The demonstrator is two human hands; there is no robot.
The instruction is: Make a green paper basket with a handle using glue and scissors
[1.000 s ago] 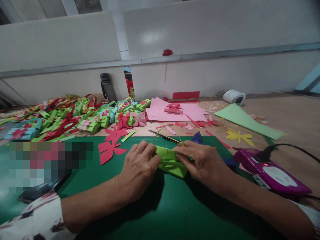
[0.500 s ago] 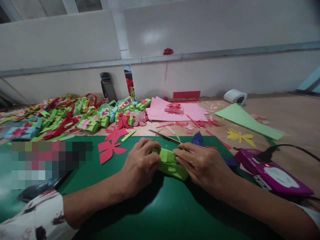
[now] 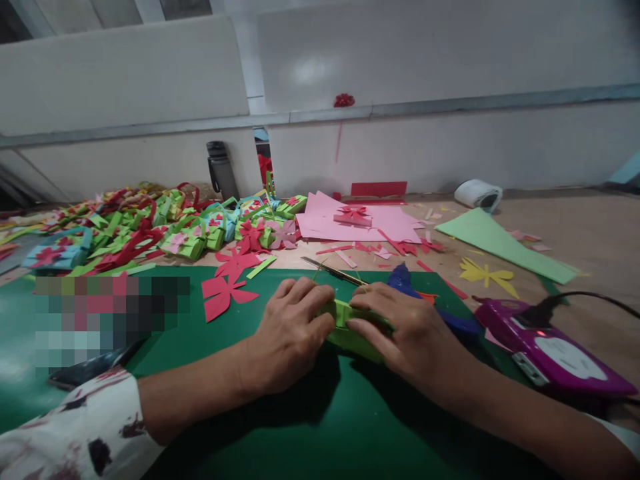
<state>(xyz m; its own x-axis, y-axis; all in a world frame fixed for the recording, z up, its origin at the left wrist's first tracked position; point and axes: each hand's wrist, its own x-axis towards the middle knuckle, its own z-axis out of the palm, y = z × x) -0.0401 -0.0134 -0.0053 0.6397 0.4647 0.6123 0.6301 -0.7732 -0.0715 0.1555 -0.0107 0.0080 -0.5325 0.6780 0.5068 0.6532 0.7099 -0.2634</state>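
A small light-green folded paper bag (image 3: 353, 340) is held between both hands just above the green cutting mat (image 3: 320, 427). My left hand (image 3: 295, 327) pinches its left end, fingers curled over the top edge. On the other side my right hand (image 3: 405, 327) grips the right end, thumb in front and fingers over the top. Thin strips, perhaps its handle, stick up behind the fingers. Beyond the hands lie a pair of scissors (image 3: 335, 270), partly hidden, and a blue glue gun (image 3: 404, 280). Red paper flowers (image 3: 227, 293) rest left of my left hand.
Finished paper bags (image 3: 185, 243) are heaped at the back left near a dark bottle (image 3: 221, 170). Pink sheets (image 3: 320, 220), a green sheet (image 3: 505, 243), a yellow cut-out (image 3: 487, 275) and scraps lie behind. A purple power strip (image 3: 565, 353) with a cable is at right; a phone (image 3: 90, 367) at left.
My fingers have closed further over the bag's top, covering more of it. My right thumb now presses on its front. The view has shifted slightly.
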